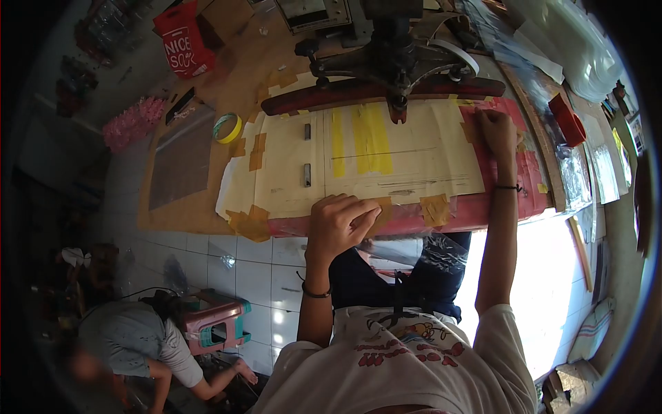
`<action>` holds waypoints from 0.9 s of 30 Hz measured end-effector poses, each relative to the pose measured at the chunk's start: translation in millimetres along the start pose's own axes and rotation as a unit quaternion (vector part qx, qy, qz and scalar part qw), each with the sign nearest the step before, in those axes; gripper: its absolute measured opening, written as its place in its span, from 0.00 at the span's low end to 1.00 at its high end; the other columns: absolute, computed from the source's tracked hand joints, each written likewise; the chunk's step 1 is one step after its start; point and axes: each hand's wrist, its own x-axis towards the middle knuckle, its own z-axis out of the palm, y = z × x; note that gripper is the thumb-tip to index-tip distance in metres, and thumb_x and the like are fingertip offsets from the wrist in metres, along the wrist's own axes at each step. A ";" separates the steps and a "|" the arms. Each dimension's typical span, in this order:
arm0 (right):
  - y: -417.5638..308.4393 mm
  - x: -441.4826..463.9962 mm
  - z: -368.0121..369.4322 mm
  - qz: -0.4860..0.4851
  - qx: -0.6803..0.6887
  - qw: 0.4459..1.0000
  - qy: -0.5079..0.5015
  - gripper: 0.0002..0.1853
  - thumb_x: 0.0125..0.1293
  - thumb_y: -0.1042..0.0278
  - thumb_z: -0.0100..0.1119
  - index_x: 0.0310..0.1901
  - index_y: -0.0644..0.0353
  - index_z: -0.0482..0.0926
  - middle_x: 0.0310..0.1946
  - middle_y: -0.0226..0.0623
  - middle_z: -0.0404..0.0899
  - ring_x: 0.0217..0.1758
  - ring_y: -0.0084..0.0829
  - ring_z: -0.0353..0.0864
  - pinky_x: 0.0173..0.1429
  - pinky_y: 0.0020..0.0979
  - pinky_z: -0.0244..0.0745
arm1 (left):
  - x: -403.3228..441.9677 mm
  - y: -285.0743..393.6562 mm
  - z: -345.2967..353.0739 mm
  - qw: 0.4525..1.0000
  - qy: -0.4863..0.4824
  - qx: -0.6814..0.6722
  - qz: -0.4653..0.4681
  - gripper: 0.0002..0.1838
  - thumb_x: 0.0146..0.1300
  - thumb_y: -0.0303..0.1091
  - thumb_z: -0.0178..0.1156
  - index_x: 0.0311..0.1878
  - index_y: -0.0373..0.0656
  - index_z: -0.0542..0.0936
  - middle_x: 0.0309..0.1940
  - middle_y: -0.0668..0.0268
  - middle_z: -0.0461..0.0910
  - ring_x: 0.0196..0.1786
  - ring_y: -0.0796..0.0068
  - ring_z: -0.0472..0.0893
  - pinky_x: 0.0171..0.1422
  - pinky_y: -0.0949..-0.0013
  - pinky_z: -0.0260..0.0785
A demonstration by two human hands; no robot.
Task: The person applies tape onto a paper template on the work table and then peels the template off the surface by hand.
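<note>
My left hand (341,224) is at the front edge of the worktable, fingers curled in and thumb pressed against them. What it holds, if anything, is hidden. My right hand (498,131) is closed on the red covering at the table's right side, its fingertips turned out of sight. Between the hands lies a taped-down cream paper sheet (420,162) with ruled lines and yellow strips (372,141). Two small metal blocks (307,175) rest on its left part. Above the sheet's far edge hangs a black press head (396,65) with a long dark red bar (317,98).
A yellow tape roll (227,128), a clear plastic sheet (183,159) and a red bag (183,40) are on the left. A red tape-like holder (567,121) stands at the right edge. At lower left, a person (131,338) bends beside a pink and green stool (217,324).
</note>
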 end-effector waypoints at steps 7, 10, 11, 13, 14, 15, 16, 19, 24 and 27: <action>3.7 2.9 -0.2 -0.010 0.004 1.000 -0.012 0.25 0.65 0.36 0.58 0.46 0.47 0.90 0.40 0.40 0.89 0.50 0.44 0.87 0.62 0.50 0.64 | 1.2 -1.6 2.5 1.000 0.021 -0.002 0.017 0.02 0.59 0.32 0.68 0.32 0.46 0.85 0.20 0.70 0.80 0.20 0.72 0.74 0.28 0.68 0.66; -2.8 0.1 -3.6 -0.001 -0.017 1.000 -0.014 0.25 0.64 0.35 0.58 0.47 0.47 0.89 0.41 0.40 0.89 0.51 0.43 0.87 0.62 0.51 0.63 | 0.5 -0.4 0.7 1.000 0.013 0.005 0.013 0.03 0.59 0.33 0.68 0.32 0.46 0.85 0.22 0.69 0.82 0.22 0.70 0.77 0.31 0.66 0.69; -4.2 -0.8 -4.3 0.002 -0.020 1.000 -0.014 0.25 0.64 0.35 0.58 0.47 0.47 0.89 0.41 0.40 0.89 0.51 0.43 0.87 0.62 0.52 0.62 | 0.4 0.3 -0.8 1.000 0.003 0.011 0.008 0.03 0.59 0.33 0.68 0.33 0.46 0.85 0.24 0.68 0.84 0.25 0.68 0.80 0.33 0.65 0.71; -2.2 1.0 -3.8 0.004 -0.020 1.000 -0.013 0.26 0.64 0.34 0.58 0.47 0.47 0.89 0.42 0.39 0.89 0.52 0.43 0.86 0.63 0.52 0.61 | 0.2 1.1 -1.6 1.000 0.004 0.011 0.008 0.03 0.59 0.33 0.68 0.33 0.46 0.85 0.24 0.68 0.84 0.25 0.68 0.80 0.33 0.65 0.71; -0.2 2.1 -2.1 0.002 -0.018 1.000 -0.012 0.26 0.64 0.34 0.58 0.47 0.47 0.89 0.42 0.39 0.89 0.52 0.43 0.86 0.63 0.53 0.61 | 0.8 1.2 -1.4 1.000 0.004 0.010 0.009 0.03 0.59 0.33 0.68 0.33 0.46 0.85 0.25 0.68 0.84 0.25 0.68 0.80 0.33 0.65 0.71; -0.4 2.4 -2.0 0.000 -0.016 1.000 -0.010 0.26 0.64 0.34 0.58 0.47 0.47 0.89 0.43 0.39 0.89 0.52 0.43 0.86 0.63 0.53 0.60 | 1.7 0.9 -0.5 1.000 0.016 0.005 0.017 0.03 0.59 0.33 0.68 0.32 0.46 0.85 0.22 0.69 0.82 0.23 0.70 0.77 0.31 0.66 0.69; -0.2 2.4 -2.4 -0.001 -0.016 1.000 -0.011 0.26 0.64 0.35 0.58 0.47 0.47 0.89 0.43 0.39 0.89 0.52 0.43 0.86 0.63 0.54 0.60 | 2.5 0.6 1.1 0.999 0.029 0.000 0.025 0.03 0.59 0.32 0.69 0.31 0.46 0.85 0.20 0.69 0.80 0.20 0.71 0.75 0.28 0.67 0.67; 2.9 4.1 -0.8 -0.003 -0.012 1.000 -0.022 0.25 0.64 0.36 0.58 0.47 0.48 0.89 0.42 0.41 0.89 0.52 0.45 0.86 0.64 0.56 0.60 | 2.5 -1.4 2.4 0.999 0.043 -0.003 0.033 0.03 0.58 0.32 0.69 0.31 0.46 0.85 0.18 0.69 0.78 0.18 0.73 0.72 0.26 0.68 0.65; -9.6 -0.6 -6.8 0.030 -0.045 0.998 -0.013 0.28 0.66 0.35 0.53 0.45 0.51 0.89 0.44 0.47 0.87 0.55 0.51 0.84 0.68 0.59 0.56 | 0.7 -1.2 3.5 0.998 0.056 -0.004 0.026 0.03 0.58 0.33 0.69 0.32 0.46 0.85 0.19 0.69 0.79 0.19 0.72 0.73 0.27 0.67 0.66; 4.0 17.5 -1.2 0.064 -0.062 0.995 -0.038 0.30 0.67 0.34 0.49 0.46 0.54 0.89 0.47 0.51 0.86 0.58 0.52 0.82 0.71 0.57 0.54 | -0.2 -3.0 5.9 0.997 0.072 -0.002 0.029 0.03 0.59 0.32 0.69 0.32 0.46 0.85 0.19 0.69 0.79 0.19 0.71 0.74 0.27 0.67 0.66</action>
